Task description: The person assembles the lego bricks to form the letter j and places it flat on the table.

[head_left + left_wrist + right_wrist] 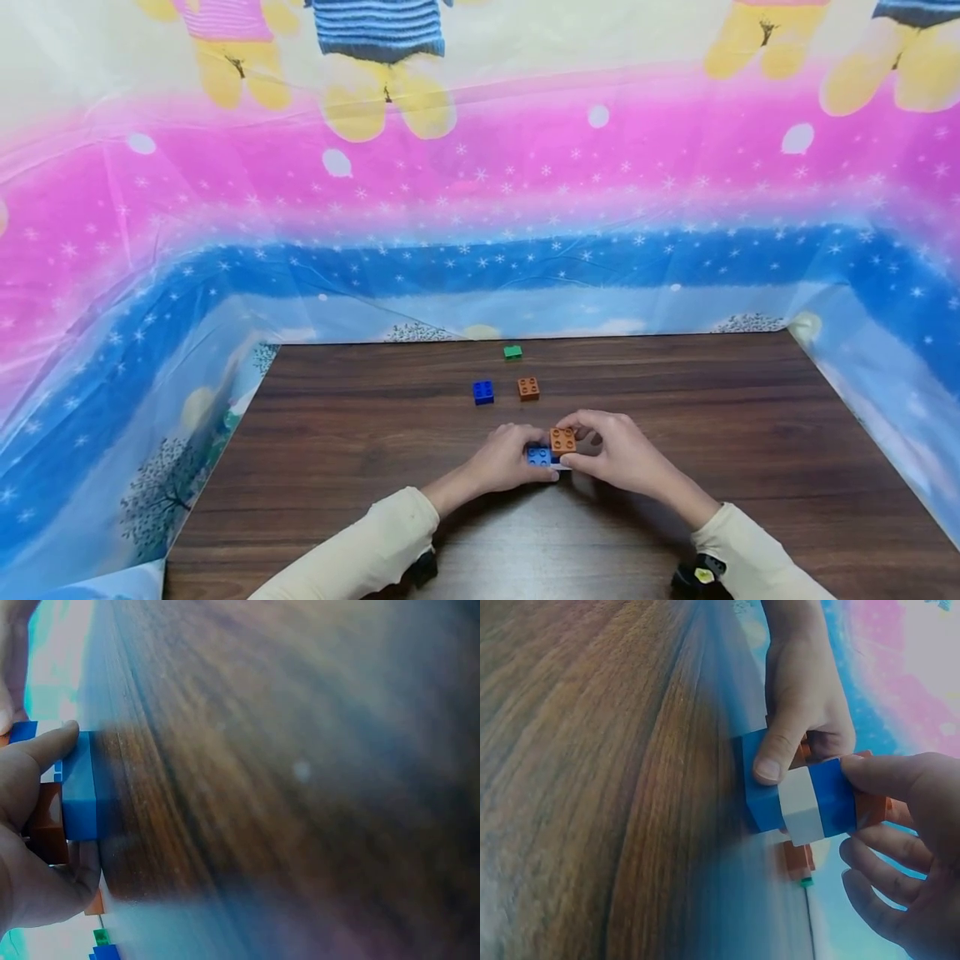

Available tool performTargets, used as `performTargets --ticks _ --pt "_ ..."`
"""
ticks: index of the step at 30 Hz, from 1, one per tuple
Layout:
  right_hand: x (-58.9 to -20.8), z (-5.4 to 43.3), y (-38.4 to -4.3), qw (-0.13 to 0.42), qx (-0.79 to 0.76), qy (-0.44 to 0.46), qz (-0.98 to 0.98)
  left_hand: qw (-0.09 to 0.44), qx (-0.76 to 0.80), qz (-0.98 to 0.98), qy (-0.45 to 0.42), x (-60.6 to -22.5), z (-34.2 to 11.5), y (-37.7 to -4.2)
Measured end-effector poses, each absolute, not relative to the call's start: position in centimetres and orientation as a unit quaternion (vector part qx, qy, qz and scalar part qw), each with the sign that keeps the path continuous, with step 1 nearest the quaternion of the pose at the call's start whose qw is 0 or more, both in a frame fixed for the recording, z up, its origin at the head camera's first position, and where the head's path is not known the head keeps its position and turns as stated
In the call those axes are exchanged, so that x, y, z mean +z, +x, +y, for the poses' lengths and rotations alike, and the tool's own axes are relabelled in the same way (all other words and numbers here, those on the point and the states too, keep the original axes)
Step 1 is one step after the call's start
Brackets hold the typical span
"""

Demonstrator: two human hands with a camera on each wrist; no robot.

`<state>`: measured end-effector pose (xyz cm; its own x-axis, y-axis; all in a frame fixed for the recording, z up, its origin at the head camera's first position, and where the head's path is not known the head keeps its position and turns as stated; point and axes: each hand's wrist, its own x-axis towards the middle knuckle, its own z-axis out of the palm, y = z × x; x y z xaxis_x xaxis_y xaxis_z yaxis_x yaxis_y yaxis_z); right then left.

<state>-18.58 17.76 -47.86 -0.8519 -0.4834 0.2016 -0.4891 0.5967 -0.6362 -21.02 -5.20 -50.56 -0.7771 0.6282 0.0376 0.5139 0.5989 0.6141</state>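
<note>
The left grip [504,458] holds a brick stack [537,457] on the counter [360,417], nearer than the loose bricks [483,392]; the right grip [621,452] pinches its top orange brick [562,441]. Seating that seems underway, calling for a level press.

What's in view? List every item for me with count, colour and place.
green block: one, green, far part of table
loose blue block: one, blue, left of the loose orange one
loose orange block: one, orange, nearer than the green one
stacked blocks: several (some hidden), blue, white and orange, between the hands
table: one, dark brown, under the blocks
printed cloth: at least one, mainly pink, blue and cream, behind and beside table
sleeves: two, cream, on the forearms
left hand: one, gripping the bottom blue block
right hand: one, pinching the top orange block
</note>
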Motion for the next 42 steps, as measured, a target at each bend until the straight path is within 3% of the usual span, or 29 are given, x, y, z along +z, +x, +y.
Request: performTargets --ticks 8,27,42 --pt "-47.0 18.5 -18.4 -0.001 0.372 0.258 -0.892 0.095 0.313 0.89 0.318 -50.7 -5.3 -20.9" --pt "-45.5 19.4 -20.7 0.056 0.355 0.258 -0.897 0.098 0.307 0.893 0.314 -50.5 -5.2 -21.1" --pt "-47.2 18.5 -24.5 0.011 0.356 0.243 -0.902 0.096 0.305 0.894 0.313 -50.6 -5.2 -21.0"
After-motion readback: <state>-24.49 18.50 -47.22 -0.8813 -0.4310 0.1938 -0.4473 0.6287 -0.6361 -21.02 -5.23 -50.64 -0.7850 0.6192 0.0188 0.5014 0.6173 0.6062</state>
